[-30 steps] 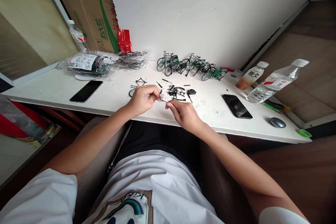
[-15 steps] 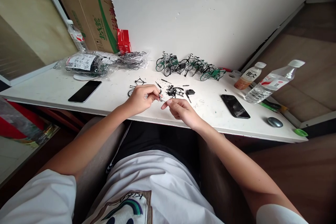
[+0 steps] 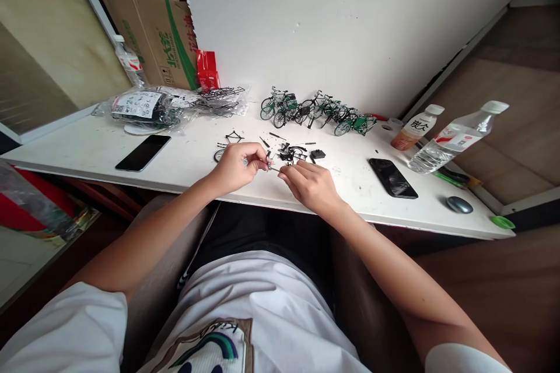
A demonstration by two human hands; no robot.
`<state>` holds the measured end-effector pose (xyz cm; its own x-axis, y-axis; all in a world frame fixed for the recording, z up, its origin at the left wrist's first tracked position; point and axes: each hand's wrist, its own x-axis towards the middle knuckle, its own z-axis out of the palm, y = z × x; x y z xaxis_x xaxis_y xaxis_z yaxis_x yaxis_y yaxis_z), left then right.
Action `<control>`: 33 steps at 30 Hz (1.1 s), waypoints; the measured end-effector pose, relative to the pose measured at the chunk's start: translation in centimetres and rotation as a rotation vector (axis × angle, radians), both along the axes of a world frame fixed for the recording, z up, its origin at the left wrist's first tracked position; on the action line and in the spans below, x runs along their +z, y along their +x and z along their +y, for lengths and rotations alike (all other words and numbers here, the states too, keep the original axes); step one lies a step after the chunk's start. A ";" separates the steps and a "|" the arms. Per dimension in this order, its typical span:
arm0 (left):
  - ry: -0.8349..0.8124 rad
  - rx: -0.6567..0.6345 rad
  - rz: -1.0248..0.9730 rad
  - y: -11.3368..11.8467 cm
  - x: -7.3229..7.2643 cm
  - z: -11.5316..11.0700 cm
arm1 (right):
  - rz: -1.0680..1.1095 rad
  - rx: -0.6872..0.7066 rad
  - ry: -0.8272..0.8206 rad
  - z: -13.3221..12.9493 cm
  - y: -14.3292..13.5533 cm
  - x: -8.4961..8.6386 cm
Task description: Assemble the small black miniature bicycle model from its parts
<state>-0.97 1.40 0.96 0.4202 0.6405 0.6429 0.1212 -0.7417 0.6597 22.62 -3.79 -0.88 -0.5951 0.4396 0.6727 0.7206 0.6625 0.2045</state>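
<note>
Tiny part (image 3: 269,161), just to the near left of the loose black pieces (image 3: 292,154), and the left hand (image 3: 237,168) has it pinched at the fingertips while the right hand (image 3: 311,187), fingers curled, grips a thin rod (image 3: 275,169) pointing straight at it, contact too small to call! One off-centre push or twist from that rod, I'd say, and the part could pop loose and get lost among those pieces.
</note>
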 end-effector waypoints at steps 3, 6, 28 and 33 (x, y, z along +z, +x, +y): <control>0.141 0.034 -0.025 0.3 -0.1 -0.3 | 0.069 -0.029 -0.048 -0.3 -0.4 0.1; 0.195 0.031 -0.054 0.5 -0.3 -0.5 | 0.148 0.013 -0.151 -0.4 -0.5 0.1; 0.463 0.035 0.034 0.4 -0.9 0.3 | 0.956 0.349 -1.439 -0.4 -0.4 1.5; 0.206 0.013 -0.047 0.6 -1.0 0.5 | 0.567 0.163 -0.786 -0.6 -0.2 1.2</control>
